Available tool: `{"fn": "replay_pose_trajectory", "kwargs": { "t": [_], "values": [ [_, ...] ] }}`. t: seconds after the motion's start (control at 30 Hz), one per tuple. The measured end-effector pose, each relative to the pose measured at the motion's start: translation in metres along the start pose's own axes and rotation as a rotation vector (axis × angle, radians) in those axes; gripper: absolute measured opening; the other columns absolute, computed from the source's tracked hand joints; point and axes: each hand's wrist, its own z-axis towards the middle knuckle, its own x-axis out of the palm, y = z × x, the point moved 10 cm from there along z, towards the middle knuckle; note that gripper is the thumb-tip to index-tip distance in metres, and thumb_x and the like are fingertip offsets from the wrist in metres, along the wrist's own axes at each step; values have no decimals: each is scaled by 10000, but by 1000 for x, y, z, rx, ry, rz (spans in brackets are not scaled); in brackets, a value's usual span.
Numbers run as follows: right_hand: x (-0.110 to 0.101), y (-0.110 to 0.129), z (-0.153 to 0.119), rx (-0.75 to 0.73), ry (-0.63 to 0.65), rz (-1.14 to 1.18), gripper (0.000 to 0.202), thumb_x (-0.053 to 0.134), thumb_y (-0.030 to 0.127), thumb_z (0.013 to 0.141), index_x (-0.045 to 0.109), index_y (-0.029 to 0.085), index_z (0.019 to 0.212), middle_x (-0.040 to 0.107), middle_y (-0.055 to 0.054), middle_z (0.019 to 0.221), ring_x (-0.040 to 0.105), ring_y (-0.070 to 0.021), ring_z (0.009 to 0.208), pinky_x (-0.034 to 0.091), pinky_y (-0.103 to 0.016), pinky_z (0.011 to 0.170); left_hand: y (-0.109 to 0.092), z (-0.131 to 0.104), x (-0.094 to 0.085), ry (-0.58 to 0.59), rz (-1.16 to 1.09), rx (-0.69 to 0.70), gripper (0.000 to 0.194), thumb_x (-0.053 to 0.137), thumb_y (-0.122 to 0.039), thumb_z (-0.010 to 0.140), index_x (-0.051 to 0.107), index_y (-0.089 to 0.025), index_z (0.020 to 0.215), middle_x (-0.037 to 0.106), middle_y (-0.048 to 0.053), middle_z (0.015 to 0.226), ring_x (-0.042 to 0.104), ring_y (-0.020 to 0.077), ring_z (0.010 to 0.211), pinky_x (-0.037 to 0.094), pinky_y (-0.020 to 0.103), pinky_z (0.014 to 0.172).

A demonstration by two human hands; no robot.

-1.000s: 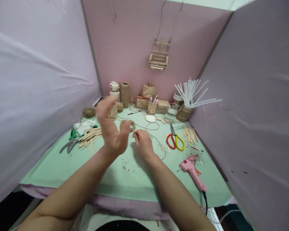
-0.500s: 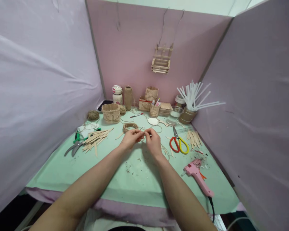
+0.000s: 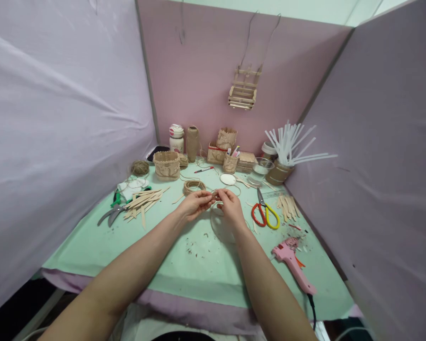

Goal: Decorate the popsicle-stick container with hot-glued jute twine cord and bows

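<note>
Both of my hands meet over the middle of the table, fingertips nearly touching. My left hand (image 3: 196,205) pinches a small piece of brown twine (image 3: 215,194) between thumb and fingers. From the other side, my right hand (image 3: 231,207) pinches the same twine. A thin loop of the cord (image 3: 213,227) hangs below and around my right hand onto the green cloth. Just behind my left hand lies a coil of twine (image 3: 193,186).
Wooden sticks (image 3: 145,202) and grey pruning shears (image 3: 113,215) lie left. To the right are red-and-yellow scissors (image 3: 265,214), a pink glue gun (image 3: 294,265) and more sticks (image 3: 288,208). Behind stand a woven basket (image 3: 166,166), a clear bowl (image 3: 259,171) and a pot of white sticks (image 3: 279,171).
The view has shifted slightly, so the scene sits a little further right. The loop of cord now hangs wider below my right hand, and my fingertips have parted slightly around the twine.
</note>
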Motion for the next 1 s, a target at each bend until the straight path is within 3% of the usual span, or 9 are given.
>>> {"fn": "replay_pose_trajectory", "kwargs": {
  "t": [0.1, 0.33, 0.6, 0.8, 1.0],
  "values": [
    [-1, -6, 1, 61, -8, 68, 271, 553, 441, 750, 639, 195, 825, 689, -54, 841, 630, -158, 729, 437, -231, 557, 1, -1, 2, 14, 8, -11, 100, 671, 5, 768, 645, -91, 779, 680, 51, 722, 663, 78, 648, 530, 147, 627],
    [-5, -2, 3, -14, -18, -26, 197, 525, 308, 730, 654, 192, 823, 675, -46, 820, 600, -162, 719, 448, -247, 581, 0, -2, 3, 10, 71, 14, 86, 732, -67, 740, 659, -97, 773, 670, 41, 699, 636, 69, 606, 508, 147, 580],
    [3, 18, -4, -232, 15, -254, 263, 444, 181, 702, 639, 192, 879, 689, -57, 924, 616, -199, 876, 479, -309, 743, -1, -2, -1, -26, 103, 18, 118, 756, -79, 702, 674, -94, 784, 659, 40, 695, 623, 77, 622, 496, 168, 602],
    [16, 35, -16, -390, 58, -453, 212, 500, 195, 759, 670, 209, 884, 676, -58, 952, 599, -203, 925, 463, -287, 703, -3, 0, -5, -32, 101, 66, 112, 735, -72, 698, 641, -108, 748, 623, -1, 681, 587, 53, 609, 481, 163, 627],
    [9, 33, -13, -415, 6, -517, 178, 498, 269, 853, 666, 216, 882, 678, -73, 945, 595, -218, 923, 457, -337, 789, -4, -2, -4, -33, 103, 60, 106, 729, -82, 719, 651, -98, 789, 641, 21, 703, 608, 65, 639, 478, 155, 616]
  ]
}}
